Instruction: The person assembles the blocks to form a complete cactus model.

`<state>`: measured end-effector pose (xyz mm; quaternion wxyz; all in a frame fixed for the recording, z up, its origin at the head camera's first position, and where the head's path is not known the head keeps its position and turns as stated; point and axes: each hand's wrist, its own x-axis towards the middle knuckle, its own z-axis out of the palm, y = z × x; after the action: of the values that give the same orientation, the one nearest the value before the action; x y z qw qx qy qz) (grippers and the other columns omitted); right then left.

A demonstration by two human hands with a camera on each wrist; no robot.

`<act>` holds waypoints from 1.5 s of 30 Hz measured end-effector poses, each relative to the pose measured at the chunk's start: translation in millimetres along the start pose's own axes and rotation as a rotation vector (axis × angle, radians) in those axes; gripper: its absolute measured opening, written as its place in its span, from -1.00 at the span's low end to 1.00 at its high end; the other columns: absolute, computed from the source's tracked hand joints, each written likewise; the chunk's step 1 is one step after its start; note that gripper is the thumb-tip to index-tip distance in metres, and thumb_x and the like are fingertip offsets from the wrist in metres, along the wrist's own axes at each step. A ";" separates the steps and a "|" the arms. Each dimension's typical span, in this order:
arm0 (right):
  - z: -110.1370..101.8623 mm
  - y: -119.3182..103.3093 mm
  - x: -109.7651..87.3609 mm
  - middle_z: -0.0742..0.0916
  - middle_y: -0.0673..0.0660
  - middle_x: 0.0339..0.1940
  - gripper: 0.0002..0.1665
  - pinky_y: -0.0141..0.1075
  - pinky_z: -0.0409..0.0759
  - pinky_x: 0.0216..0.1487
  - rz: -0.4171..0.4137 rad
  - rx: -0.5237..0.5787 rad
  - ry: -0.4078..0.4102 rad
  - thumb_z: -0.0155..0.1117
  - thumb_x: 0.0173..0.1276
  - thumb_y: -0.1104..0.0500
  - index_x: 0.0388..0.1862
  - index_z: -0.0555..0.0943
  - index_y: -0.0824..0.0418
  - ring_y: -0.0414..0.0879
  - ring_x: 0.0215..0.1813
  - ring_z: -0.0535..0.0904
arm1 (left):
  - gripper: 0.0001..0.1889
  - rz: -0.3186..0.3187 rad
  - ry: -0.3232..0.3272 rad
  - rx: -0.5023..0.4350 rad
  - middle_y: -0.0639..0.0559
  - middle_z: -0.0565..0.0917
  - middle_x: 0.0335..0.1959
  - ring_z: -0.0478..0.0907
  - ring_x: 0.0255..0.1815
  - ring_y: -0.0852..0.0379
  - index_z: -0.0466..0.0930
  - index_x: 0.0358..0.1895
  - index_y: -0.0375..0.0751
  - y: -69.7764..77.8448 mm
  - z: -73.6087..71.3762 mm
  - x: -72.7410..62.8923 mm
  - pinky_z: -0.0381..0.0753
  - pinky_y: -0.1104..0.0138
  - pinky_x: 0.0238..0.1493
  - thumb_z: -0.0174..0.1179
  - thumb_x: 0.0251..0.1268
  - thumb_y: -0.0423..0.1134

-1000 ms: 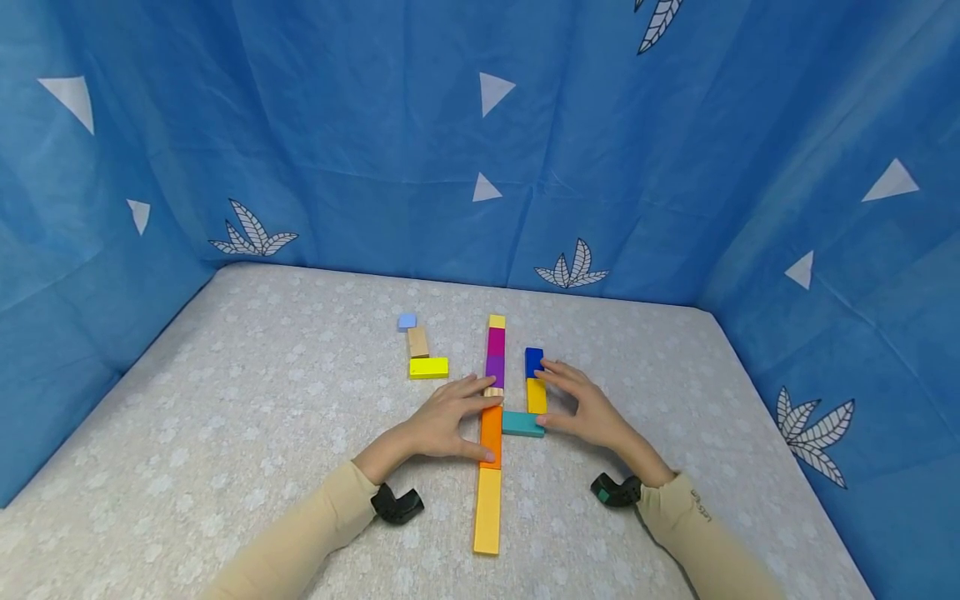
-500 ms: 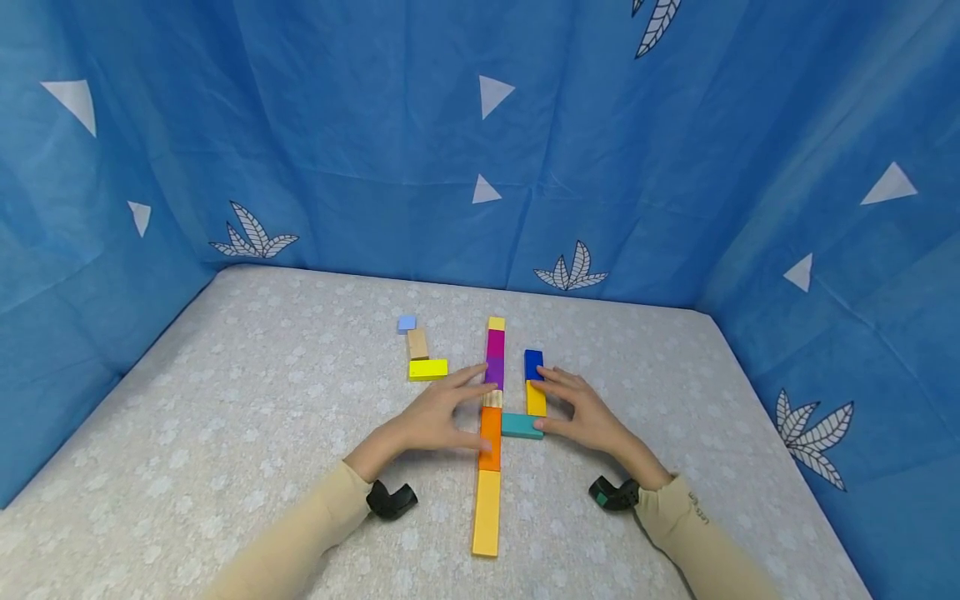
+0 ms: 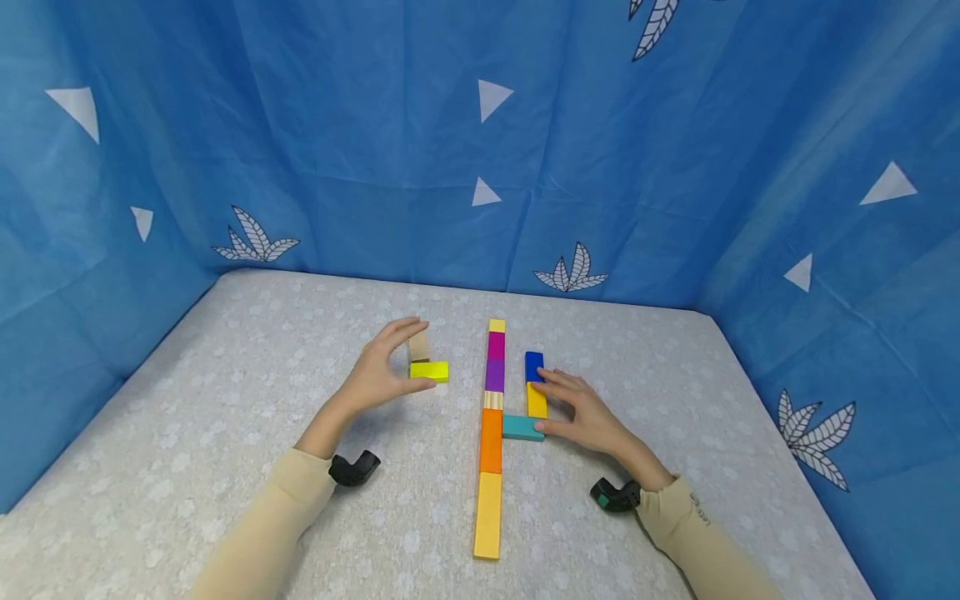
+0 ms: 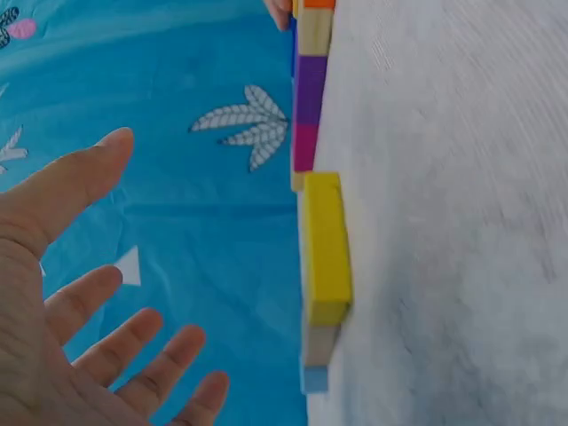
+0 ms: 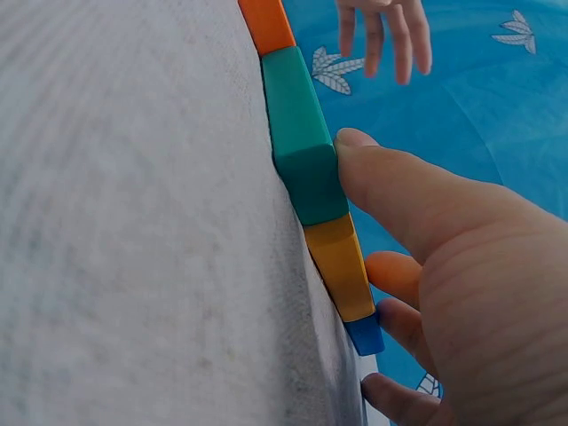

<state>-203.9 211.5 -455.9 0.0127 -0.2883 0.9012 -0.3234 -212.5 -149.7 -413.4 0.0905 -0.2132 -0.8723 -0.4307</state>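
My left hand (image 3: 372,377) hovers around the bright yellow block (image 3: 429,372), its fingers spread and holding nothing. Behind that block lies a natural wood block (image 3: 418,347), partly covered by the fingers. The light blue block (image 4: 314,379) shows only in the left wrist view. My right hand (image 3: 589,414) rests its thumb at the teal block (image 3: 521,427), with its relaxed fingertips beside the amber block (image 3: 537,400) and the dark blue block (image 3: 533,366). Those three blocks form a bent row that joins the long row at its orange block (image 3: 491,440).
The long row runs away from me: a yellow-orange block (image 3: 487,517) nearest, then the orange one, a striped wood block (image 3: 492,401), a purple block (image 3: 495,375), a magenta block (image 3: 496,345) and a pale yellow block (image 3: 497,325). Blue curtains (image 3: 405,150) enclose the patterned tabletop (image 3: 225,400).
My left hand has left the long row and moved left and away from me, to the bright yellow block. The right hand stays almost where it was; the blocks look unmoved.
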 end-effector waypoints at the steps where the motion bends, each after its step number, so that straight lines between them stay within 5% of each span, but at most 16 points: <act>1: 0.0 -0.1 -0.1 0.41 0.18 0.49 -0.24 0.35 0.12 0.42 0.001 0.002 0.000 0.47 0.18 -0.03 0.35 0.50 0.14 0.28 0.52 0.19 | -0.13 -0.012 0.005 -0.007 -0.14 0.34 0.42 0.35 0.36 -0.20 0.37 0.40 -0.16 -2.7 -0.7 -0.2 0.39 -0.17 0.29 0.55 -0.09 -0.21; 6: 0.1 0.1 -0.2 0.40 0.18 0.49 -0.25 0.35 0.13 0.41 -0.006 0.009 0.001 0.46 0.18 -0.02 0.35 0.50 0.14 0.29 0.52 0.19 | -0.16 -0.077 0.008 -0.033 -0.20 0.41 0.31 0.50 0.12 -0.19 0.38 0.37 -0.25 -15.5 -1.3 -2.9 0.53 -0.09 0.15 0.54 -0.09 -0.27; 18: -0.2 0.9 -0.4 0.40 0.17 0.50 -0.25 0.35 0.10 0.42 -0.009 0.005 -0.001 0.46 0.19 -0.03 0.35 0.50 0.12 0.28 0.52 0.18 | -0.23 -0.223 -0.008 -0.037 -0.23 0.49 0.20 0.54 0.05 -0.16 0.42 0.31 -0.30 -37.5 7.0 -7.6 0.57 0.01 0.15 0.53 -0.04 -0.24; 45: -0.5 -1.8 0.0 0.39 0.14 0.51 -0.24 0.34 0.12 0.43 0.023 0.005 -0.006 0.46 0.19 -0.05 0.36 0.49 0.10 0.25 0.54 0.17 | -0.66 -0.248 0.076 0.017 -0.18 0.66 -0.17 0.57 -0.17 -0.03 0.63 -0.05 -0.34 -43.3 24.9 -10.8 0.56 0.17 -0.09 0.43 0.07 -0.37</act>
<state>-203.1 210.6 -454.4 0.0198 -0.2788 0.9036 -0.3246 -221.7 -156.6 -463.2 0.0715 -0.0864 -0.8916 -0.4388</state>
